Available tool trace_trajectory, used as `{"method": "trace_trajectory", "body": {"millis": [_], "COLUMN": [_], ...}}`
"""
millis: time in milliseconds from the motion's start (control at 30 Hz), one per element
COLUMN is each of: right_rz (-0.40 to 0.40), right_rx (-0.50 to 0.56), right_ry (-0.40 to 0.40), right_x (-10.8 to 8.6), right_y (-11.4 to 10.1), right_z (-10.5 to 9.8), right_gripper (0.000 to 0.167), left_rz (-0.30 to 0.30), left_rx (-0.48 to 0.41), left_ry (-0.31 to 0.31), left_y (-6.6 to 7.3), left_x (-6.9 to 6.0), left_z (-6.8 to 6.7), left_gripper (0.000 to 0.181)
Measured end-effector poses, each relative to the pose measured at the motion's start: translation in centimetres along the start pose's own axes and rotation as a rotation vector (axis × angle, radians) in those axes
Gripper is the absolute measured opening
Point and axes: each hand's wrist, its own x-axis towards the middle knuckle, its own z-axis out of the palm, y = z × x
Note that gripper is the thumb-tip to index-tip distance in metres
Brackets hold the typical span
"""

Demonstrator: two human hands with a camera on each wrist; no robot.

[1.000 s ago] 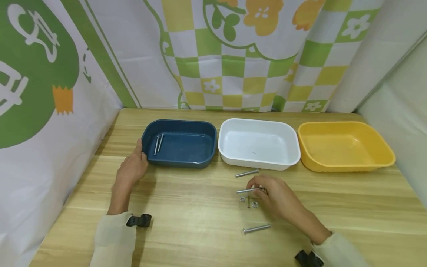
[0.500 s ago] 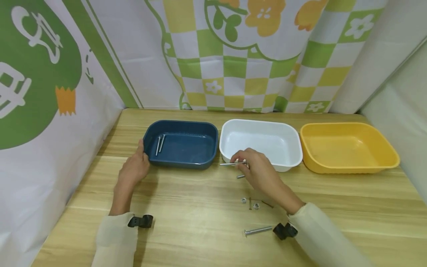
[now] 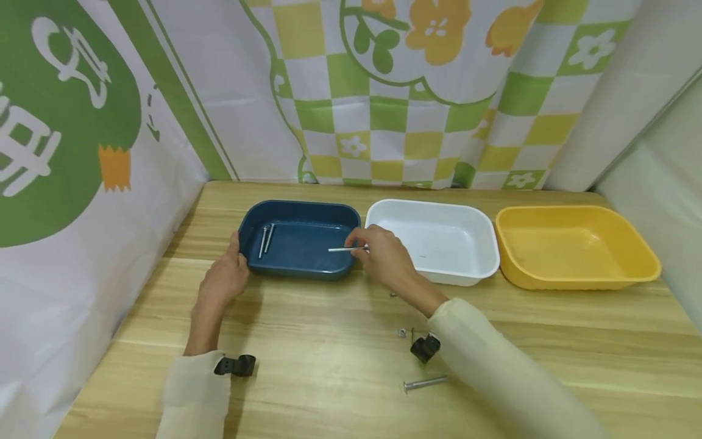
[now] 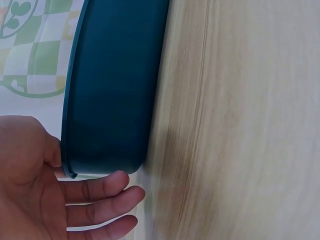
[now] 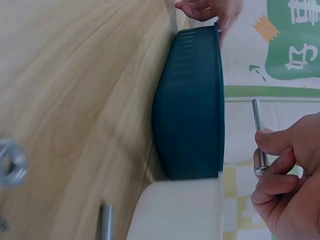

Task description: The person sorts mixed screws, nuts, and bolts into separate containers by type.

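left hand (image 3: 223, 277): fingers extended, touching blue tray's (image 3: 298, 272) left end, near surface's (image 3: 323, 366) far-left corner | 2 bolts (image 3: 262, 242) inside | held bolt (image 3: 345, 249) above tray's right end, clamped in right hand (image 3: 386, 256) | white tray (image 3: 455, 278), yellow tray (image 3: 581, 283) along far edge

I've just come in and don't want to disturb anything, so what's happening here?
A person's right-hand grip pinches a metal bolt above the blue tray, where two more bolts lie. The left-hand grip touches that tray's left end. A larger bolt and a nut lie on the table.
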Motion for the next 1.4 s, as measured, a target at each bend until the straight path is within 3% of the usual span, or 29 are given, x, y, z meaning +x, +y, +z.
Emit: {"method": "trace_trajectory", "body": {"millis": [367, 800, 1200, 1400], "right_rz": [0.069, 0.012, 0.014, 0.031], "right_rx": [-0.063, -0.179, -0.126, -0.065], "right_ry": [-0.098, -0.175, -0.175, -0.127], "right_x": [1.9, 2.1, 1.7, 1.0], "right_y": [-1.4, -1.8, -1.6, -1.2], "right_z": [2.1, 3.3, 2.9, 2.4], "right_gripper": [0.012, 0.015, 0.018, 0.022], "left_rz": [-0.013, -0.02, -0.036, -0.041], "left_rx": [-0.008, -0.011, -0.009, -0.014], "left_ry": [0.017, 0.023, 0.007, 0.011], "left_y": [0.2, 0.2, 0.3, 0.3], "left_x": [-0.1, -0.1, 0.0, -0.1], "left_z": [0.1, 0.1, 0.0, 0.1], "left_gripper": [0.06, 0.06, 0.061, 0.061]}}
